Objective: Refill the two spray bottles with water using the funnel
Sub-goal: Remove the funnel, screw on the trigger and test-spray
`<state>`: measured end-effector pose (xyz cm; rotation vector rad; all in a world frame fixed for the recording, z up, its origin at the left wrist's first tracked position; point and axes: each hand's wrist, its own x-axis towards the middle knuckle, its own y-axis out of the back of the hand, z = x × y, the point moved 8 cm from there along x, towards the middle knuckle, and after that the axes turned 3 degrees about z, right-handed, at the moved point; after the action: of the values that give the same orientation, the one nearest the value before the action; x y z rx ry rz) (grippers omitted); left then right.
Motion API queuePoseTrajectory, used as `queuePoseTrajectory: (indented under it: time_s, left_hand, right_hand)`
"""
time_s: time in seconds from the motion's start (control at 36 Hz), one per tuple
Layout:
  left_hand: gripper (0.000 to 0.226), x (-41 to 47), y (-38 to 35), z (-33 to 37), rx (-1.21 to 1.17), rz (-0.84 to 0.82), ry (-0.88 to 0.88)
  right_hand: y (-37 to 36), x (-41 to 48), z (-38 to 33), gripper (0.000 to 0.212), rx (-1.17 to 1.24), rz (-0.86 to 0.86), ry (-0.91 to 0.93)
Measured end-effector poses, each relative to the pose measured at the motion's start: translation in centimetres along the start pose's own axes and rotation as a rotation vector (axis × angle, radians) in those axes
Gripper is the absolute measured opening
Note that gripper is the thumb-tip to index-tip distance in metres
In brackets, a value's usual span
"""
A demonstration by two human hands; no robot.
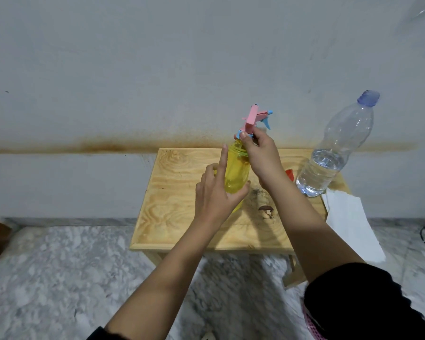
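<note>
Early days here, by the look of it. The yellow spray bottle stands on the worktop with its pink-and-blue spray head seated on the neck, so I'd say no filling has begun on this one. The water bottle waits well to the right, cap on, partly full. A red piece peeks out behind the right forearm; it could be the funnel, but I can't tell. No second spray bottle in view.

Now the hands. The left hand grips the spray bottle's body, index finger sticking straight up along its side. The right hand pinches the collar at the base of the spray head, fingers curled tight; that looks like the grip for unscrewing or tightening.
</note>
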<state>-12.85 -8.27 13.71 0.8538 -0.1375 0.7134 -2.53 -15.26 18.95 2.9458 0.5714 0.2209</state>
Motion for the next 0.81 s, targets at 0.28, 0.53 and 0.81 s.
queuePoseTrajectory:
  time_s: [0.28, 0.53, 0.81]
  left_hand:
    - [0.107, 0.4, -0.1, -1.7, -0.437, -0.375, 0.031]
    - [0.104, -0.4, -0.6, -1.3, -0.353, -0.287, 0.044]
    - [0.102, -2.4, -1.2, -0.8, -0.316, -0.236, 0.138]
  right_hand:
    - [0.4, -0.5, 0.0, 0.017, 0.114, -0.288, -0.023]
    - [-0.6, -0.5, 0.7, 0.011, 0.05, -0.222, 0.004]
    - [-0.7, -0.4, 1.6, 0.02, -0.137, -0.18, 0.077]
